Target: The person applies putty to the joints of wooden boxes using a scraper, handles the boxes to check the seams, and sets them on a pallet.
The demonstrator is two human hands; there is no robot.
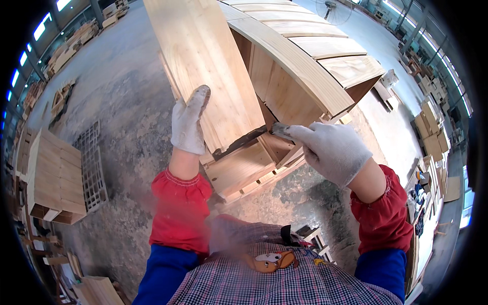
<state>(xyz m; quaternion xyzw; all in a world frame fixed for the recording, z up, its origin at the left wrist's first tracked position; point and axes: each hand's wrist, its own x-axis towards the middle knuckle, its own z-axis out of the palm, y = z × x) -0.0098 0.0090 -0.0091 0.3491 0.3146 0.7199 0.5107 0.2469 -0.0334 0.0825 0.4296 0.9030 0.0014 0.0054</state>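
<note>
A long pale wooden board (213,66) slopes down toward me, with a dark strip (239,142) along its near end. My left hand (189,122), in a whitish glove with a soiled thumb, is closed on its left edge, thumb on the upper face. Right of the near end is my right hand (330,150), gloved and closed, with its index finger reaching toward the dark strip. Its fingertip area is dark, and whatever it may pinch cannot be made out. Behind and below the board is an open wooden cabinet frame (305,89).
Slatted wooden panels (305,28) top the cabinet on the far side. At left, a wooden box-like unit (58,175) stands by a grey plastic pallet (91,162). Cartons (431,124) and a cluttered bench (424,218) line the right. The concrete floor (122,86) is stained.
</note>
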